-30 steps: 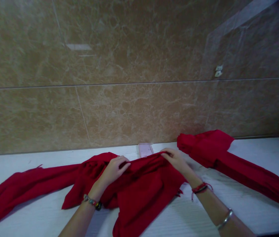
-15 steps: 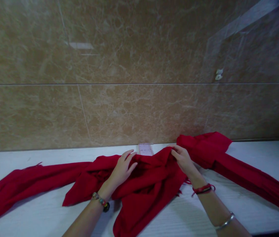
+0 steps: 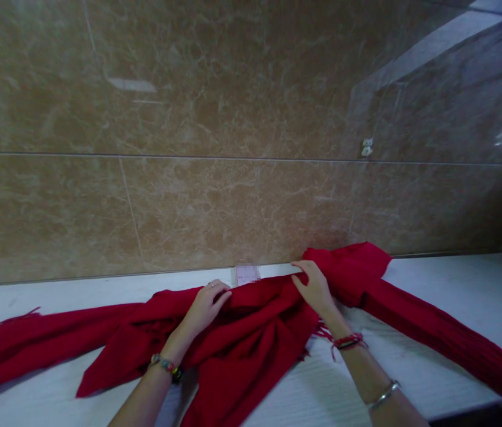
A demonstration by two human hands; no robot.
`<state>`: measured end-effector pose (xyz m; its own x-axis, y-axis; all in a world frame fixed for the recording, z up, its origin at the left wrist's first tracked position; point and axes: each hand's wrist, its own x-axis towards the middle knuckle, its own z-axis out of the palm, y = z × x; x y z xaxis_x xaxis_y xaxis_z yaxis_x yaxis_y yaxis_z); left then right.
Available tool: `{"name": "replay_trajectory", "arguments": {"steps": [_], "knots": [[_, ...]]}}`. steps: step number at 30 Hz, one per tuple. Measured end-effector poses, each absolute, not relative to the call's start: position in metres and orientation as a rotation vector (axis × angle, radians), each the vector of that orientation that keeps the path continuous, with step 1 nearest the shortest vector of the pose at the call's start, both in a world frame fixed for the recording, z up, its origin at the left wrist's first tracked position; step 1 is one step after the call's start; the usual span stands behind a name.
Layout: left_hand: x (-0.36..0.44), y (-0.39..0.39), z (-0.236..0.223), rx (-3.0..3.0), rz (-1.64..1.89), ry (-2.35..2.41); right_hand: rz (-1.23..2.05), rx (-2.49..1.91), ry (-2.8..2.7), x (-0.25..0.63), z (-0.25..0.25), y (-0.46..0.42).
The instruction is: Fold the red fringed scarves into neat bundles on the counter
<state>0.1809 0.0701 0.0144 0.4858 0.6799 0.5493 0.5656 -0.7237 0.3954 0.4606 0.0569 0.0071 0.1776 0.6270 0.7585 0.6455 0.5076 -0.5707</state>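
A crumpled red scarf (image 3: 251,338) lies in front of me, with gathered folds along its far edge. My left hand (image 3: 208,305) is closed on that edge, fingers and thumb bent together over the cloth. At the scarf's right end, my right hand (image 3: 315,287) rests with thumb and fingers apart, touching the fabric without gripping it. Just beyond the hands is a small stack of pale pink paper slips (image 3: 246,274), partly covered by the cloth. Short fringe shows beside my right wrist.
A second red fringed scarf (image 3: 432,323) stretches to the right, its bunched end against the wall. More red cloth (image 3: 50,335) runs off leftward. The white tabletop (image 3: 455,279) meets a brown marbled tile wall (image 3: 233,201) carrying a small white hook-like fitting (image 3: 367,147).
My right hand has let go of the scarf's edge and spread its fingers. My left hand opened briefly and closed again on the cloth. The folds lie straighter; the view has shifted right.
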Motion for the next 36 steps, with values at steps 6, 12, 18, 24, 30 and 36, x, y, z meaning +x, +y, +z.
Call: {"name": "replay_trajectory", "arguments": {"steps": [6,12,18,24,30,36], "knots": [[0.195,0.046,0.018,2.676,0.93,0.957,-0.102,-0.931,-2.078,0.395,0.015,0.024],[0.191,0.04,0.022,2.77,0.787,1.013,0.162,-0.943,-1.982,0.392,0.011,0.026],[0.169,0.055,0.028,2.688,0.805,1.175,0.284,-1.083,-1.437,0.438,0.011,0.05],[0.169,0.054,0.035,2.521,1.071,1.065,0.036,-1.178,-1.294,0.449,0.007,0.054],[0.185,0.039,0.038,2.533,1.065,0.903,-0.126,-0.925,-1.977,0.39,0.012,0.026],[0.18,0.041,0.038,2.599,1.041,0.874,0.156,-0.946,-1.976,0.391,0.008,0.032]]}}
